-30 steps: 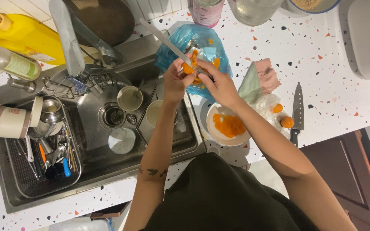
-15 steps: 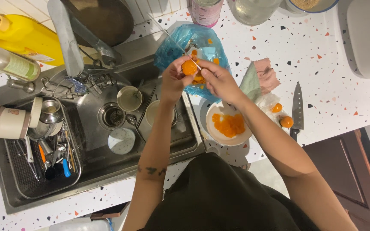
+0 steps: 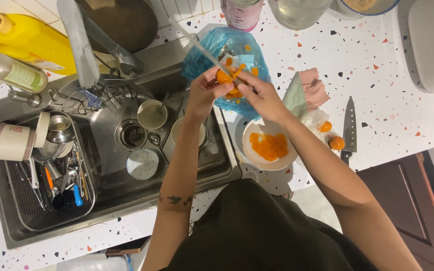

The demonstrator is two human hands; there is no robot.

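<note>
My left hand [image 3: 204,93] grips a small orange fruit [image 3: 223,77] over the blue plastic bag [image 3: 204,52] of orange peel scraps at the sink's back right corner. My right hand [image 3: 258,95] pinches the same fruit from the right, with a thin pale tool [image 3: 197,42] slanting up and left from the fingers. A white bowl [image 3: 253,155] of orange pieces sits on the counter just below my right hand. Two whole orange fruits [image 3: 331,135] lie to the right of the bowl.
A kitchen knife [image 3: 348,128] lies right of the fruits, a folded cloth [image 3: 305,93] above them. The steel sink [image 3: 141,170] holds cups, a bowl and a dish rack [image 3: 41,190] of utensils. Yellow jug [image 3: 31,40] and faucet [image 3: 79,42] stand behind. A dark cabinet [image 3: 408,200] is lower right.
Both hands have lifted slightly toward the blue bag and turned the fruit; the thin tool has shifted with them. The bowl, knife and sink contents have not moved.
</note>
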